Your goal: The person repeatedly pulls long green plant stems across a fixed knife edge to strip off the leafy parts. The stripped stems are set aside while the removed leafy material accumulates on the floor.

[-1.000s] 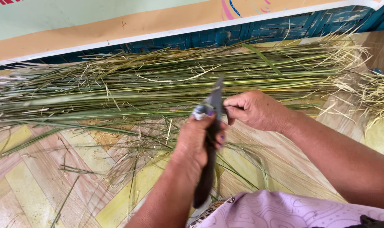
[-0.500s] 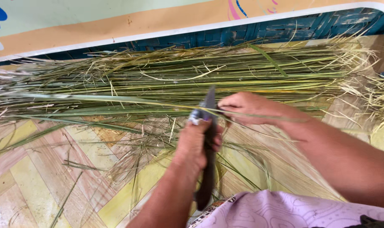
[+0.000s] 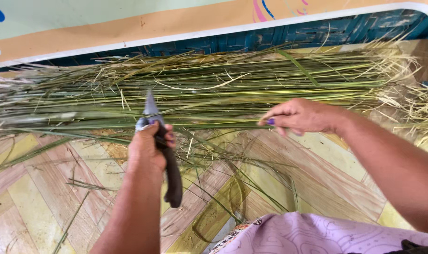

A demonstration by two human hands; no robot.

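Observation:
My left hand (image 3: 150,148) grips a knife (image 3: 163,146) with a dark handle, its short blade pointing up and away from me. A thin green leaf strip (image 3: 209,125) runs level from the blade to my right hand (image 3: 301,116), which pinches its far end between thumb and fingers. Both hands hover over a patterned mat (image 3: 44,193). Just beyond them lies a long pile of green and straw-coloured leaf strips (image 3: 232,89) spread from left to right.
Loose strips and scraps (image 3: 209,178) litter the mat near me. A blue woven wall base (image 3: 289,35) and a painted wall run behind the pile. Pale purple cloth (image 3: 308,235) covers my lap at the bottom.
My hands were close together at the knife. Now the right hand has drawn away to the right, pulling the strip along the blade, and the left hand with the knife has shifted left.

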